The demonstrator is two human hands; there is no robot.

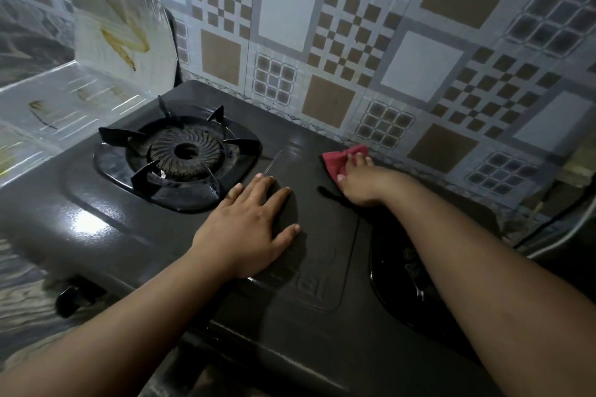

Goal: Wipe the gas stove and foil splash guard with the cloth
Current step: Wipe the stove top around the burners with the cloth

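A person leans over a glossy black two-burner gas stove (106, 222) that sits on a grey wood-grain bench (19, 296). Their right hand (364, 182) presses a small red cloth (338, 159) flat against the stove's back edge, close under the patterned tile wall (419, 51); the fingers are spread over the cloth, pinning it rather than bunching it. Their left hand (250, 229) lies open, palm down and fingers wide, on the raised centre panel of the stove, holding nothing and seemingly steadying the body.

The left burner with its black pan support (180, 156) stands uncovered; the right burner is mostly hidden beneath the right forearm. To the far left, a silvery foil splash guard (122, 39) stands upright beside the stove, with yellow-brown streaks plain on its panels.

I judge the job to be at an early or middle stage: the cloth is working the rear centre of the stove top, and the stained guard looks untouched. The left side, the burner wells and the front edge seem likely still to need wiping, though gloss alone cannot tell me what is clean.

Room is tight at the back, where stove meets wall. The top's centre and left are open for sweeping strokes, apart from the pan support's prongs, which could snag the cloth.
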